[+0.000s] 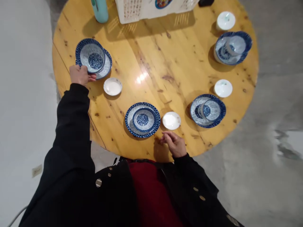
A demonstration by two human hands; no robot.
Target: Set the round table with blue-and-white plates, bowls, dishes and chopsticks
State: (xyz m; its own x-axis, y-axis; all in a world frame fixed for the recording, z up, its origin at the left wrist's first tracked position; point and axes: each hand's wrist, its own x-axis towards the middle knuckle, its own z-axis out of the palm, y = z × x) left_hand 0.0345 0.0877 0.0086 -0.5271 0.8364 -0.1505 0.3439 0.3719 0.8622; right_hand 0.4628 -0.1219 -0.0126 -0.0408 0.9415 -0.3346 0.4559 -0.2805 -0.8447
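Fingers of the left hand (79, 75) grip the near rim of a blue-rimmed bowl (94, 60) over a plate (108, 64), left on the tabletop (189, 63); likely stiff, slick, breakable, it suits a rim hold; the right hand (175, 144) curls loosely, seemingly empty

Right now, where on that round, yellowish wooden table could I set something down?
The table is barest centrally, between the white plastic basket and the round blue plate nearest the person. It's crowded at left, where the left hand touches a blue-rimmed bowl over a second plate, beside a small white dish, and along the right edge, with stacked blue tableware.
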